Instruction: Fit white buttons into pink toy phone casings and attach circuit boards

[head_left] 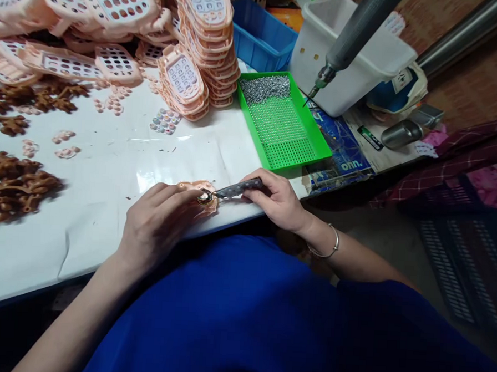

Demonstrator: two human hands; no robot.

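Near the table's front edge lies a small pink plastic shell (192, 185), with a round metallic part (204, 197) in it. My left hand (150, 220) is closed over the left side of this shell, and its fingertips press by the round part. Between the thumb and fingers of my right hand (279, 201) is a slim dark grey tool with pale dots (238, 189). The tool's thin tip points left and reaches the round part. Whether the tip touches it I cannot tell. My left palm and fingers hide much of the shell.
A green tray (270, 164) holds many small screws. A hanging electric screwdriver (343, 46) points down above its right side. Stacked pink phone-shaped shells (209, 56) stand behind; brown plastic parts (15, 187) lie left. Blue (260, 34) and white bins (317, 62) stand at the back.
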